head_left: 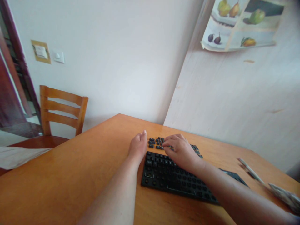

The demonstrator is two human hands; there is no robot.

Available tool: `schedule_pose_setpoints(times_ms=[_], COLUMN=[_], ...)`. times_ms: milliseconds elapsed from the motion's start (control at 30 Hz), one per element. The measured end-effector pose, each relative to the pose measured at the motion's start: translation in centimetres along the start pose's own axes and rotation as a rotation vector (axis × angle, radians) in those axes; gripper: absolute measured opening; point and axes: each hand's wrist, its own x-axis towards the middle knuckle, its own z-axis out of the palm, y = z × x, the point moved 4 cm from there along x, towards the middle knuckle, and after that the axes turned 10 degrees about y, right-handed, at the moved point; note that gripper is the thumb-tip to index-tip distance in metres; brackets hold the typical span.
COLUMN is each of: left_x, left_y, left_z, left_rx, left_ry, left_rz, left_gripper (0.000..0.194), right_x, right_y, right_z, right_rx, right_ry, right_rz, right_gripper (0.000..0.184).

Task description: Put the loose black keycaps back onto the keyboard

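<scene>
A black keyboard [173, 181] lies on the table, with keycaps along its far left rows and many bare key positions nearer me. Loose black keycaps [158, 142] are grouped just beyond its far edge. My left hand [137, 146] stands on its edge at the left of these keycaps, thumb up; its other fingers are mostly hidden, and it seems to hold nothing. My right hand [179, 150] reaches over the keyboard, fingers stretched and slightly apart at the loose keycaps. It covers part of the group, and no keycap shows between its fingers.
The orange wooden table [93, 175] meets the wall at the back. At its left stands a wooden chair [63, 109] with white cloth [21, 157] near it. A thin stick-like item [250, 170] and a crumpled bundle [284, 195] lie on the right. Fruit paintings [241, 26] hang above.
</scene>
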Motion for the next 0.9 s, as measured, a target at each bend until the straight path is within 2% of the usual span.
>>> schedule_pose_setpoints(times_ms=[167, 300, 567, 900], left_x=[0.0, 0.1, 0.2, 0.0], left_y=[-0.2, -0.3, -0.4, -0.5], left_z=[-0.1, 0.0, 0.1, 0.2], left_rx=[-0.002, -0.006, 0.002, 0.013], left_ry=[0.007, 0.008, 0.015, 0.016], left_rz=[-0.006, -0.008, -0.005, 0.014], left_gripper=[0.058, 0.059, 0.061, 0.061], right_x=[4.9, 7.1, 8.9, 9.6], right_y=[5.1, 7.2, 8.4, 8.7], right_z=[2.7, 4.9, 7.9, 9.2], right_rx=[-0.131, -0.168, -0.135, -0.199], right_ry=[-0.122, -0.219, -0.32, -0.355], right_rz=[0.198, 0.297, 0.345, 0.329], right_gripper=[0.019, 0.02, 0.016, 0.016])
